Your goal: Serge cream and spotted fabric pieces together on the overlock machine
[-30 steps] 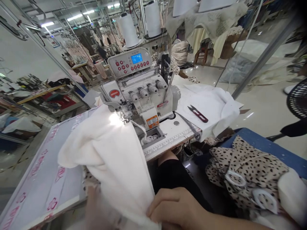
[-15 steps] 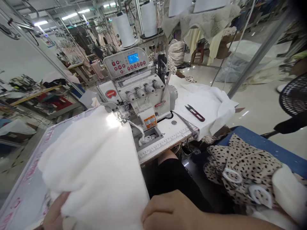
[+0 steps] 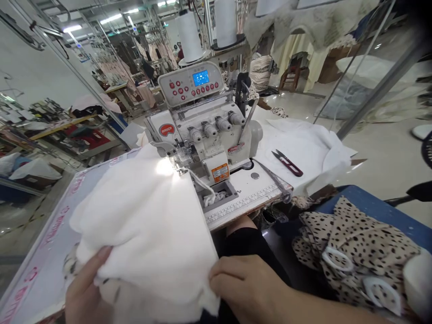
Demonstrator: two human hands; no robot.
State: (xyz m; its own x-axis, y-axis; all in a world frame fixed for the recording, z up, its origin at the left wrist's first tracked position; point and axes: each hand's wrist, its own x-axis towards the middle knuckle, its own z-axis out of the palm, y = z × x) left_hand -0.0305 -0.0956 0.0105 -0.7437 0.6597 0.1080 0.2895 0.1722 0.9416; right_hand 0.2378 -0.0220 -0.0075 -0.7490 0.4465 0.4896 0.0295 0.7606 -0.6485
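Note:
A large piece of white fabric (image 3: 145,216) lies over the table, its far end under the lit presser foot (image 3: 182,170) of an overlock sewing machine (image 3: 209,135). My left hand (image 3: 86,285) grips the fabric's near left part, thumb on top and the other fingers hidden beneath. With fingers closed, my right hand (image 3: 245,281) pinches the near right corner of the cloth. Some dark-spotted cloth (image 3: 71,261) shows under the fabric by my left hand. White thread chain (image 3: 214,196) sits in the recess right of the foot.
Thread snips (image 3: 287,163) lie on white cloth (image 3: 303,141) right of the machine. Spotted garment pieces (image 3: 364,243) rest on a blue surface (image 3: 381,204) at the right. Thread cones (image 3: 191,36) stand behind. A metal pole (image 3: 367,76) slants at the right, near a black fan part (image 3: 421,191).
The view has shifted, so the machine appears farther right and slightly lower. My left hand has come up and shows more around the fabric. Both hands keep hold of the cloth.

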